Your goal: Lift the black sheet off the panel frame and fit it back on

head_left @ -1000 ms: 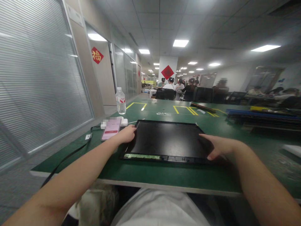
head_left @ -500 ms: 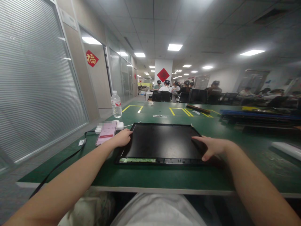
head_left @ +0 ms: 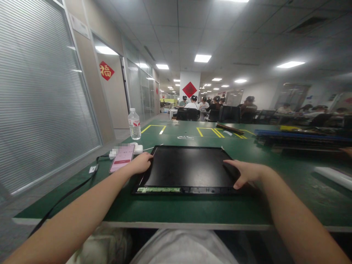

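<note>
A black flat display panel (head_left: 187, 167) lies face up on the green table, with a green circuit strip (head_left: 158, 190) along the left part of its near edge. My left hand (head_left: 142, 163) grips the panel's left edge, fingertips over the frame and the other fingers partly hidden. At the right edge, my right hand (head_left: 246, 172) holds the panel with its index finger stretched over the frame and the thumb at the near corner. Its remaining fingers are hidden behind the edge.
Left of the panel lie a phone (head_left: 122, 157), a white charger (head_left: 138, 149) and a black strap (head_left: 73, 190). A water bottle (head_left: 134, 124) stands behind them. Long dark and blue strips (head_left: 299, 135) are stacked at right, near a white bar (head_left: 334, 178). Several people sit beyond.
The camera view has shifted slightly. Both hands stay at the panel's side edges, and the panel keeps its place on the table.
</note>
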Motion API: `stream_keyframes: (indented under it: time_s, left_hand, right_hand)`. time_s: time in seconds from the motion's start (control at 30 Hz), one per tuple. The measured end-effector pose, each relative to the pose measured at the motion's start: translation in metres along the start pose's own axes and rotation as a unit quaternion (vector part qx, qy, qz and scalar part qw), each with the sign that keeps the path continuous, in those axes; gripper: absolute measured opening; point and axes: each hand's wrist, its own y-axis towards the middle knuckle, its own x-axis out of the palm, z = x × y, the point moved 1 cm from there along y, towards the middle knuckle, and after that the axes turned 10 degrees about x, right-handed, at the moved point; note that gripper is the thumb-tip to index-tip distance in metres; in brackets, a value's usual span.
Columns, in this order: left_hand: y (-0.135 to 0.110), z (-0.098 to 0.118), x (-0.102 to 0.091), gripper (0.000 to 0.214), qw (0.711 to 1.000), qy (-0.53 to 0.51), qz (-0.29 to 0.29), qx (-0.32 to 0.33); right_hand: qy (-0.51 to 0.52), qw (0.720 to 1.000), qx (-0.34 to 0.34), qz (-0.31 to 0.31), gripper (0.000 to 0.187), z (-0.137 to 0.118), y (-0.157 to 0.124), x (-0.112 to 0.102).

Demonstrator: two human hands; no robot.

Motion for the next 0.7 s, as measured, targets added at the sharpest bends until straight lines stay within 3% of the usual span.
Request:
stream_keyframes:
  time_s: [0.23, 0.5, 0.6, 0.7]
  left_hand:
    - [0.001, -0.004, 0.004, 0.048, 1.000, -0.007, 0.005, 0.001]
    - [0.001, 0.000, 0.004, 0.050, 0.997, -0.056, 0.000, -0.045]
    - [-0.001, 0.000, 0.003, 0.049, 0.996, -0.064, 0.017, -0.056]
    - [0.000, -0.003, 0.004, 0.048, 0.995, -0.066, 0.028, -0.066]
  right_hand:
    - [-0.029, 0.999, 0.028, 0.000, 0.140, -0.001, 0.003, 0.001]
    - [0.054, 0.990, 0.081, 0.098, 0.086, 0.021, 0.035, 0.007]
    - [0.052, 0.989, 0.084, 0.106, 0.068, 0.027, 0.050, 0.005]
    - [0.053, 0.989, 0.096, 0.097, 0.063, 0.027, 0.064, 0.001]
